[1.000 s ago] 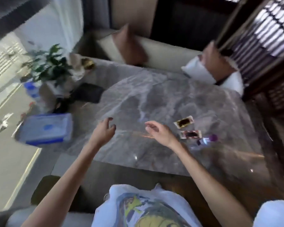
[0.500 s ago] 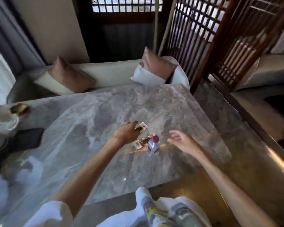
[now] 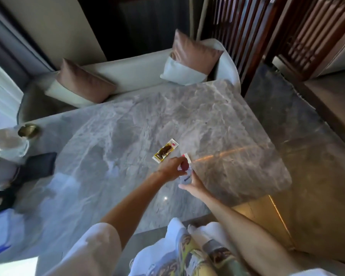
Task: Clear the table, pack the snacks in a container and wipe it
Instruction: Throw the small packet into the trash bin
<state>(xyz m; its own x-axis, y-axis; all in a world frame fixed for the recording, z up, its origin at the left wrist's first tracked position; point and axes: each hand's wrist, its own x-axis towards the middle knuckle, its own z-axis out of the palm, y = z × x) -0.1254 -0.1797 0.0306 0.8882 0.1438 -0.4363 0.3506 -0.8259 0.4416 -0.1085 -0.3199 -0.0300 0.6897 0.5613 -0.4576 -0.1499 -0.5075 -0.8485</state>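
Snack packet (image 3: pixel 165 150) just beyond left hand (image 3: pixel 170 167) (right hand (image 3: pixel 194 185) grips bottle (image 3: pixel 184 177)).

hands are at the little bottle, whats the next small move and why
Probably lift the bottle clear of the table: the right hand holds its body, the left hand sits at its cap, and a snack packet lies just beyond, to gather next.

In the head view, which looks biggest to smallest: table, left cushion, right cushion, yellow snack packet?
1. table
2. left cushion and right cushion, too alike to rank
3. yellow snack packet
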